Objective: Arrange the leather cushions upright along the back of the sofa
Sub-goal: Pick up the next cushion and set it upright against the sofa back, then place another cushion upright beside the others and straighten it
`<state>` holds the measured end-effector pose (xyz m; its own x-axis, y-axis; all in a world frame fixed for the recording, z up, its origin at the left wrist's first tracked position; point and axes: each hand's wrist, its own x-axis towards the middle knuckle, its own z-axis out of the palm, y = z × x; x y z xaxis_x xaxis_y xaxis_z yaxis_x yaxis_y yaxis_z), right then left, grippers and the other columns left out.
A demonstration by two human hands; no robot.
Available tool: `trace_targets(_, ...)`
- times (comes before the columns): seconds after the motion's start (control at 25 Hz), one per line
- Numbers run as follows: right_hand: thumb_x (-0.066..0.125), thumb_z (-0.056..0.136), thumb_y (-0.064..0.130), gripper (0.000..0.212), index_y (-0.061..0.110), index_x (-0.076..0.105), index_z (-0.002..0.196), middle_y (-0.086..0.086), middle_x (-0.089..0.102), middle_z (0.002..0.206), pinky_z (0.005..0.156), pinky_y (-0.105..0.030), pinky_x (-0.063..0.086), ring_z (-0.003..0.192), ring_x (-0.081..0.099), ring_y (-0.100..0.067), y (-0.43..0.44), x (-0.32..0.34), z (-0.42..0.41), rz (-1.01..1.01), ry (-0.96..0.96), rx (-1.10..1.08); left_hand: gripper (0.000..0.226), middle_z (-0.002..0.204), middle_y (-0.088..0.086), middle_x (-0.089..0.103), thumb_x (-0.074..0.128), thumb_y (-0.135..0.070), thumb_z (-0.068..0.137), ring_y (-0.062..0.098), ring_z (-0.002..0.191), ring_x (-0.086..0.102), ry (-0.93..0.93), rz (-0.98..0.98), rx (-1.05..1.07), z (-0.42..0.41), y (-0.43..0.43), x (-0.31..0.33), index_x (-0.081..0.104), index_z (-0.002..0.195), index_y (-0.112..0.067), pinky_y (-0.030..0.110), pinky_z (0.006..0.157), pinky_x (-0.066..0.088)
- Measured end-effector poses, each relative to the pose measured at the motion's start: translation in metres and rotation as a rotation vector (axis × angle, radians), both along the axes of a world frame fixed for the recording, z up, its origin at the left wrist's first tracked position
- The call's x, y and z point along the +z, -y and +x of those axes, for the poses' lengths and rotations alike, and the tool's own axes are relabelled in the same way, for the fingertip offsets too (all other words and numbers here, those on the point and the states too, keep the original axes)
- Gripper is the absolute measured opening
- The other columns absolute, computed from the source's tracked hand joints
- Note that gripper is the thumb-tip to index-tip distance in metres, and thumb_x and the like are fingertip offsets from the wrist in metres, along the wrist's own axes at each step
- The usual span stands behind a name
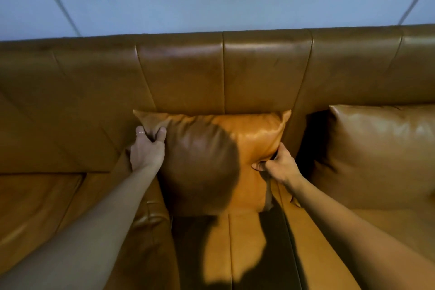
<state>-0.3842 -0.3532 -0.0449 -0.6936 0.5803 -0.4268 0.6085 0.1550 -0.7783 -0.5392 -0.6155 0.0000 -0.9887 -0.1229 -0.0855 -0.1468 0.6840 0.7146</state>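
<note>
We see left hand point(147, 150) pinching centre cushion point(249, 148) upper corner, right hand point(277, 166) clenched on its side; cushion upright against sofa point(183, 77) back; second cushion point(381, 155) just right.

Dim, soft blur, hard head-shadow

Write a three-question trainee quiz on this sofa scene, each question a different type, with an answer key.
1. True or false: the left hand grips the top left corner of the centre cushion.
2. Multiple choice: where does the second cushion stand? A) left of the centre cushion B) right of it, against the sofa back C) flat on the seat
3. Fill in: the right hand pinches the centre cushion's ____ edge.

Key: 1 true; 2 B; 3 right.
</note>
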Motion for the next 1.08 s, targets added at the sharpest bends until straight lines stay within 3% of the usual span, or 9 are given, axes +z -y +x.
trace_targets(0.24, 0.086, 0.071, 0.022, 0.085, 0.016, 0.039, 0.141, -0.011, 0.057, 0.133, 0.100, -0.045, 0.045, 0.124, 0.054, -0.037, 0.010, -0.002, -0.001, 0.044, -0.035, -0.053, 0.054, 0.129, 0.010, 0.057, 0.050, -0.049, 0.093, 0.037, 0.119, 0.050, 0.100, 0.024, -0.072, -0.014, 0.014, -0.005, 0.043, 0.135, -0.016, 0.047, 0.099, 0.038)
trace_targets(0.32, 0.080, 0.072, 0.035, 0.070, 0.010, 0.051, 0.130, -0.013, 0.063, 0.123, 0.091, -0.046, 0.054, 0.109, 0.062, -0.039, 0.017, 0.000, -0.003, 0.119, 0.133, -0.066, 0.043, 0.125, 0.013, 0.059, 0.046, -0.038, 0.096, 0.036, 0.114, 0.054, 0.057, -0.032, -0.064, -0.009, 0.017, -0.003, 0.047, 0.132, -0.015, 0.048, 0.097, 0.043)
trace_targets(0.4, 0.064, 0.078, 0.040, 0.039, 0.005, 0.063, 0.095, -0.017, 0.070, 0.096, 0.073, -0.045, 0.062, 0.082, 0.070, -0.037, 0.033, 0.011, -0.001, 0.169, 0.351, -0.043, 0.034, 0.116, 0.014, 0.062, 0.047, -0.018, 0.092, 0.034, 0.106, 0.058, -0.094, -0.124, -0.100, 0.001, 0.026, -0.002, 0.054, 0.125, -0.012, 0.047, 0.092, 0.048)
trace_targets(0.52, 0.052, 0.090, 0.041, 0.037, 0.006, 0.060, 0.081, -0.012, 0.067, 0.070, 0.064, -0.035, 0.059, 0.064, 0.069, -0.031, 0.071, 0.028, 0.004, -0.044, 0.580, 0.199, 0.048, 0.126, 0.014, 0.056, 0.058, -0.011, 0.080, 0.033, 0.117, 0.049, -0.251, -0.480, -0.267, 0.007, 0.046, -0.006, 0.054, 0.128, -0.012, 0.047, 0.098, 0.041)
trace_targets(0.64, 0.053, 0.091, 0.057, 0.051, 0.013, 0.056, 0.115, -0.012, 0.068, 0.100, 0.068, -0.037, 0.056, 0.072, 0.064, -0.026, 0.124, 0.033, 0.006, -0.194, 0.565, 0.537, 0.063, 0.142, 0.012, 0.042, 0.061, -0.034, 0.078, 0.036, 0.130, 0.037, -0.008, -0.541, -0.268, 0.009, 0.063, -0.005, 0.041, 0.137, -0.035, 0.056, 0.103, 0.033)
trace_targets(0.72, 0.054, 0.081, 0.073, 0.085, 0.018, 0.039, 0.143, -0.013, 0.056, 0.139, 0.073, -0.039, 0.058, 0.097, 0.066, -0.028, 0.166, 0.034, 0.002, -0.306, 0.502, 0.665, 0.066, 0.132, 0.011, 0.052, 0.057, -0.041, 0.079, 0.037, 0.118, 0.050, 0.132, -0.386, -0.251, 0.009, 0.068, -0.003, 0.029, 0.139, -0.045, 0.052, 0.096, 0.042)
trace_targets(0.8, 0.061, 0.066, 0.082, 0.111, 0.026, 0.022, 0.154, -0.008, 0.039, 0.156, 0.081, -0.042, 0.059, 0.120, 0.060, -0.032, 0.206, 0.037, 0.002, -0.397, 0.491, 0.740, 0.075, 0.125, 0.008, 0.058, 0.059, -0.048, 0.081, 0.035, 0.112, 0.056, 0.148, -0.395, -0.235, 0.010, 0.074, 0.001, 0.019, 0.144, -0.041, 0.044, 0.090, 0.047)
trace_targets(0.92, 0.075, 0.061, 0.073, 0.130, 0.032, -0.003, 0.156, -0.004, 0.022, 0.162, 0.098, -0.050, 0.050, 0.139, 0.040, -0.036, 0.243, 0.034, 0.008, -0.360, 0.469, 0.794, 0.064, 0.125, 0.009, 0.060, 0.057, -0.051, 0.085, 0.032, 0.114, 0.056, 0.124, -0.474, -0.185, 0.011, 0.085, 0.010, 0.041, 0.137, -0.019, 0.040, 0.088, 0.047)
trace_targets(1.08, 0.086, 0.050, 0.057, 0.122, 0.033, 0.020, 0.150, 0.002, 0.045, 0.148, 0.101, -0.048, 0.048, 0.133, 0.047, -0.032, 0.264, 0.033, 0.007, -0.307, 0.299, 0.755, 0.032, 0.107, 0.010, 0.065, 0.055, -0.036, 0.092, 0.029, 0.097, 0.061, -0.025, -0.516, -0.165, 0.016, 0.112, 0.031, 0.059, 0.113, -0.012, 0.037, 0.078, 0.048)
